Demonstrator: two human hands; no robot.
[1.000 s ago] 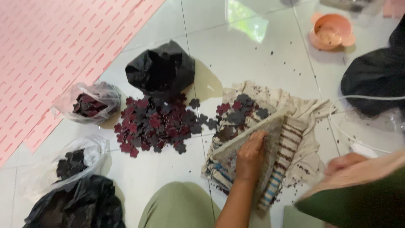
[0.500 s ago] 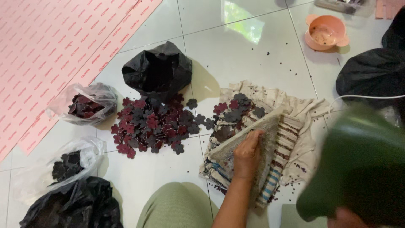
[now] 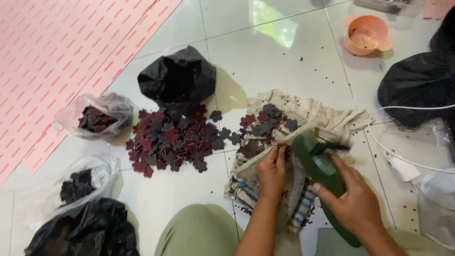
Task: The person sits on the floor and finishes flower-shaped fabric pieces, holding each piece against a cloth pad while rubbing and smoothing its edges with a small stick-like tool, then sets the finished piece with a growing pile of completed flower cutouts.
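The right hand (image 3: pixel 353 201) is closed round a dark green bottle (image 3: pixel 322 170), whose long axis slants from near right up to far left, its top end meeting the left hand (image 3: pixel 271 170). That hand's grip is pinched together on something small at the edge of a pale strip (image 3: pixel 284 142) lying across a striped cloth (image 3: pixel 303 114); what it pinches I cannot tell. Left of the cloth a heap of dark red and grey flower-shaped pieces (image 3: pixel 173 142) lies on the white tiled floor (image 3: pixel 265 61), with a black bag (image 3: pixel 177 78) beyond it. A peach bowl (image 3: pixel 367 34) stands far right.
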